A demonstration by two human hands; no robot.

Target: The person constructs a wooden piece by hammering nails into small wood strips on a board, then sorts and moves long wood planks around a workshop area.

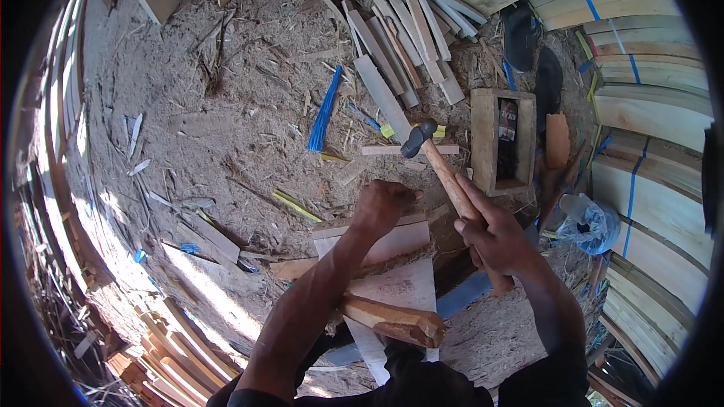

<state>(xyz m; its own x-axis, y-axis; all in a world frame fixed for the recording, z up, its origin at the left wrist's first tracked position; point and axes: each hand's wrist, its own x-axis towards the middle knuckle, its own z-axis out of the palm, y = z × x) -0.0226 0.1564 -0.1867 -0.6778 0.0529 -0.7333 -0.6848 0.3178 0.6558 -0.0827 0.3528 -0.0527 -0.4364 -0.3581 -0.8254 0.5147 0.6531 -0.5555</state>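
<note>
Has a rough timber billet [400, 322] nearest of all, below the left fingers, lying over a pale board [392, 284]; curls the left hand [379, 207] into a narrow fist near the far edge of a plank [396, 245], cannot tell whether around anything; holds a ball-peen hammer [445, 173] in the closed fingers of the right hand [494, 235], with the head beyond and between both sets of fingers; has an open wooden box [483, 143] beyond the right fingers, frayed blue strapping [324, 114] past the left fingers, and piled sawn slats [413, 26] farther still.

Clr bag [599, 235] nr strapped planks [664, 203]
</note>
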